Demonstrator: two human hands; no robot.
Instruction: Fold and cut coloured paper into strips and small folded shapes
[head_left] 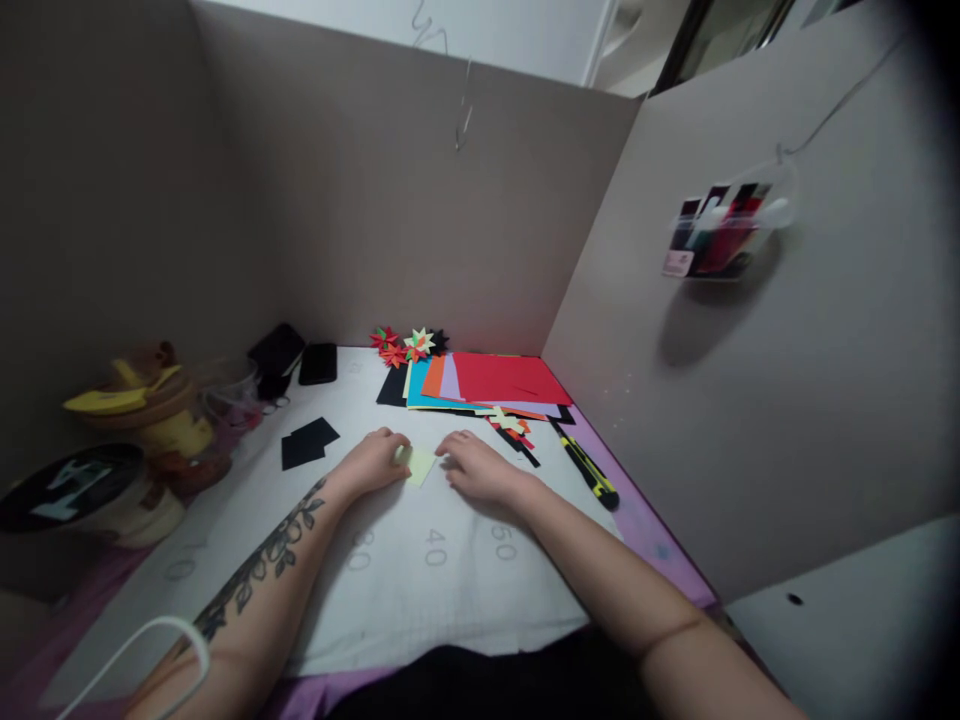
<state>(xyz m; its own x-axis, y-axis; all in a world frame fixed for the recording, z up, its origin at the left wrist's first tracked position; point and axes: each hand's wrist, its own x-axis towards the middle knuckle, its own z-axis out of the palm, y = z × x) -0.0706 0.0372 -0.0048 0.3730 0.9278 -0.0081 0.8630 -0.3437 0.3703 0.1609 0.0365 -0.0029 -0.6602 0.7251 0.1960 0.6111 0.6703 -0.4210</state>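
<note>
A small square of pale yellow paper (pixel 421 468) lies low over the white mat between my hands. My left hand (pixel 375 461) pinches its left edge, with the thumb at the near side. Just off the paper's right corner is my right hand (pixel 476 466), fingers bent and a little apart; I see nothing held in it. Beyond it lie cut strips of yellow, red and black paper (pixel 513 424). Black paper pieces (pixel 308 443) rest on the mat to the left of my left hand.
Coloured sheets (pixel 510 379) are stacked at the back, beside folded paper stars (pixel 417 345). A yellow-black utility knife (pixel 589 468) lies at the right. Pots (pixel 176 415), a lidded tub (pixel 97 490) and a black phone (pixel 318 364) stand or lie at the left. Grey panels (pixel 420 200) enclose the table.
</note>
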